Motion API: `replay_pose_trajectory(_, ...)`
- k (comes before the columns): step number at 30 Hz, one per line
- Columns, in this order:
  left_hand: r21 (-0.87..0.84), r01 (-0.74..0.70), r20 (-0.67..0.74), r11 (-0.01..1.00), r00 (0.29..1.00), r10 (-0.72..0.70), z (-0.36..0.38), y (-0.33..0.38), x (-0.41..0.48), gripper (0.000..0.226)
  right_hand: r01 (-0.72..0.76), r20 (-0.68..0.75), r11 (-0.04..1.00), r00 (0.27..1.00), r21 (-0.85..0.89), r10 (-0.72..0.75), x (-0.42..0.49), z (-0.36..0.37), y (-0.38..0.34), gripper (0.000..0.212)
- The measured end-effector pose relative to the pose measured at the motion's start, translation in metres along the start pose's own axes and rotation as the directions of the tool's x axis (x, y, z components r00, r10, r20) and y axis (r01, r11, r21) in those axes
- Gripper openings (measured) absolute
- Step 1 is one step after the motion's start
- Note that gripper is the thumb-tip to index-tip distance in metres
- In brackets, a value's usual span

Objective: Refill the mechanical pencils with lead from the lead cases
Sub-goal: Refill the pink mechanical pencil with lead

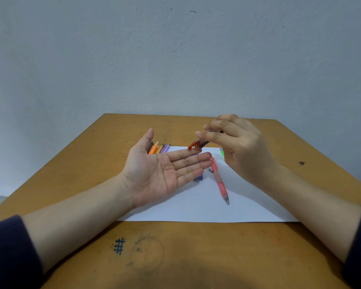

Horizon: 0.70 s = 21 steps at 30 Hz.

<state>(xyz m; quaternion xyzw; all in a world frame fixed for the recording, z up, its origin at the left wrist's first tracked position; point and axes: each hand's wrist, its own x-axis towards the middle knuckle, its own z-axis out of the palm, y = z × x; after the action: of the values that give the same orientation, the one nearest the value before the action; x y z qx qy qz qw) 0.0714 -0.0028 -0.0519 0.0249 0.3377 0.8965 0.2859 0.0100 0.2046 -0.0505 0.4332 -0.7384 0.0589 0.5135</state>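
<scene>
Right hand [238, 151] pinching tilted lead case [197, 144], over flat, spread left hand [163, 172]

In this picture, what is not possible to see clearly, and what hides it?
All in the head view:
1. Whether any lead has come out of the red lead case onto the left hand: too thin to tell.
2. The blue item: mostly under the left hand's fingers.
3. The green item: mostly behind the right hand.
4. The row of pencils: near ends behind the left hand.
</scene>
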Motion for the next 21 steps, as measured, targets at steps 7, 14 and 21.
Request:
replay_pose_trajectory(7,0.063,-0.032,-0.077,0.998,0.996,0.036,0.003,0.000,0.000,0.070,-0.003,0.005,1.000,1.000,0.010,0.002,0.002,-0.002,-0.002,0.037)
replay_pose_trajectory(14,0.165,-0.060,-0.181,0.985,0.979,0.090,0.006,-0.003,0.002,0.027,0.001,-0.012,0.999,1.000,0.040,0.000,0.003,-0.002,-0.006,0.041)
replay_pose_trajectory(21,0.256,-0.094,-0.214,0.962,0.965,0.152,0.005,-0.005,0.003,0.015,-0.007,-0.024,0.998,1.000,0.065,0.009,0.004,-0.002,-0.013,0.039)
